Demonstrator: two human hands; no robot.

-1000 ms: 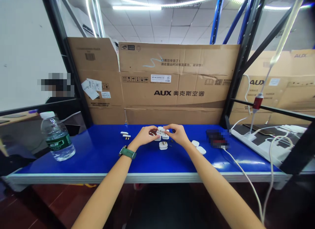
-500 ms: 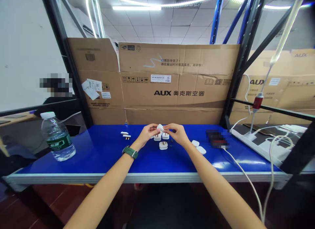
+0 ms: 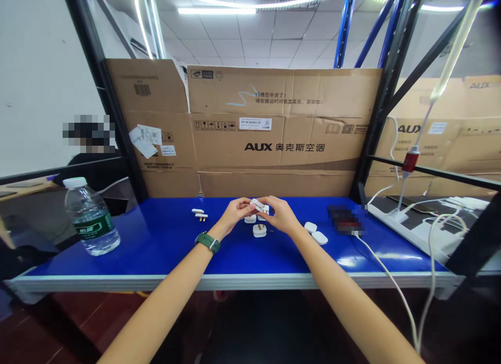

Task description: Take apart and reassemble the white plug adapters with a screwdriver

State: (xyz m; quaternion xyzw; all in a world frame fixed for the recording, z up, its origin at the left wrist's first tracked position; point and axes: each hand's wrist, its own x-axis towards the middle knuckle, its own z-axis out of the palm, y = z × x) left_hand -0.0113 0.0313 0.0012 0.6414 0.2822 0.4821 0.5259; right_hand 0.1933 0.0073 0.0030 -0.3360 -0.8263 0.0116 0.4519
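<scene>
Between the fingertips of both hands is a small white plug housing (image 3: 257, 204), held tilted just above the blue table. My left hand (image 3: 236, 213), with a green watch band on its wrist, pinches its left side. From the right, my right hand (image 3: 278, 213) grips the other side, its fingers closed. Just below and behind the hands, several white plugs sit on the table, partly covered by my fingers. One white plug with prongs up (image 3: 259, 230) lies nearer to me. White covers (image 3: 319, 237) rest to the right of my right hand.
White plug parts with brass pins (image 3: 201, 216) lie at the left on the blue table (image 3: 156, 244). A water bottle (image 3: 92, 218) stands far left. At the right are a blurred dark device (image 3: 344, 221) with a cable and a white power strip (image 3: 407, 233). Cardboard (image 3: 282, 181) closes the back.
The plug housing has turned and tilted between my fingers. My right hand has shifted slightly left, closer to my left hand. The other things on the table stay put.
</scene>
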